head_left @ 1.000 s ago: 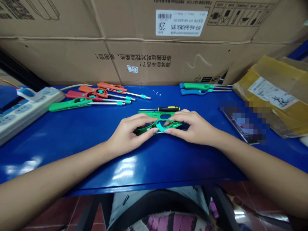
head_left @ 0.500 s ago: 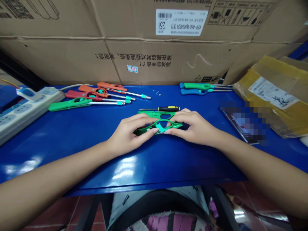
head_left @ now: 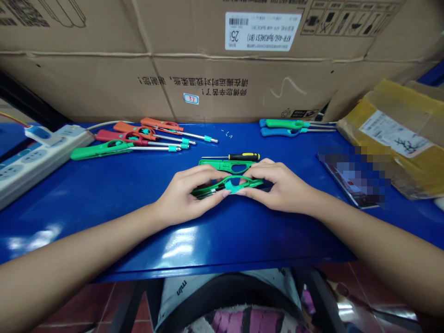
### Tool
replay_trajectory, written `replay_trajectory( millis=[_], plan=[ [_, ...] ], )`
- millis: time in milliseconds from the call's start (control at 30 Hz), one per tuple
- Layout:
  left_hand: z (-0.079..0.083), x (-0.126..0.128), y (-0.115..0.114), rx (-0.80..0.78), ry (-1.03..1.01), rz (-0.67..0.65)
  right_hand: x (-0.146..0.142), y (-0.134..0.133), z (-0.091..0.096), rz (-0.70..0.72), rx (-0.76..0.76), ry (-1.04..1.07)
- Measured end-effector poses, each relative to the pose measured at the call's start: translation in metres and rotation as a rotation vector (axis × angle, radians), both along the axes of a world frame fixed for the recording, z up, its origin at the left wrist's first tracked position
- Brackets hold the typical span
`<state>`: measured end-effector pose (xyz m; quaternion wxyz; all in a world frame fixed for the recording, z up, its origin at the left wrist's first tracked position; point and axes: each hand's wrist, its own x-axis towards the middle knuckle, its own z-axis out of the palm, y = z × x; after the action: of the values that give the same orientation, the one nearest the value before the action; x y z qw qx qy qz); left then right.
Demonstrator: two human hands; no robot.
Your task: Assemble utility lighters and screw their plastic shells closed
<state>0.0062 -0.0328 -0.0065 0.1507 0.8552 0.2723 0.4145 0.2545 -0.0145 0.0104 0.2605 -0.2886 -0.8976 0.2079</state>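
Observation:
Between my two hands is a green lighter casing (head_left: 255, 182), the handle half of a long gas lighter, with a teal trigger (head_left: 233, 186) sitting in its finger loop. My left hand (head_left: 194, 190) closes round the casing's left end, thumb beside the trigger. At the other end my right hand (head_left: 277, 185) pinches it, the thumb also touching near the trigger. Just behind lies a second green casing half (head_left: 217, 165) on the table. A black and yellow screwdriver (head_left: 243, 157) rests directly beyond that half. The casing's inside is partly hidden by my fingers.
Several lighters (head_left: 138, 134) lie at the back left beside a white power strip (head_left: 41, 152). Green and blue lighters (head_left: 282, 127) are at the back right. A phone (head_left: 350, 180) and a taped parcel (head_left: 395, 134) lie right. Tiny white pieces (head_left: 227, 134) and a cardboard box (head_left: 194, 69) stand behind.
The casing has tilted slightly in my hands, and the teal trigger sits a little lower and flatter in the loop. Both hands keep their hold.

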Motion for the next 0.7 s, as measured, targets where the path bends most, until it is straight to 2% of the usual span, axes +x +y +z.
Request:
replay_trajectory(
  millis=[200,400,533,700],
  plan=[
    [-0.001,0.001,0.0,-0.043,0.002,-0.013,-0.001,-0.003,0.002,0.002,-0.042,-0.01],
    [-0.002,0.002,0.003,-0.227,0.013,0.031,-0.004,-0.002,-0.001,-0.066,-0.165,-0.025],
    [-0.005,0.0,0.006,-0.333,0.089,0.017,-0.003,0.001,-0.005,-0.05,-0.201,-0.061],
    [-0.005,0.001,0.007,-0.318,0.171,0.0,-0.001,0.003,-0.01,0.001,-0.184,-0.056]
  ],
)
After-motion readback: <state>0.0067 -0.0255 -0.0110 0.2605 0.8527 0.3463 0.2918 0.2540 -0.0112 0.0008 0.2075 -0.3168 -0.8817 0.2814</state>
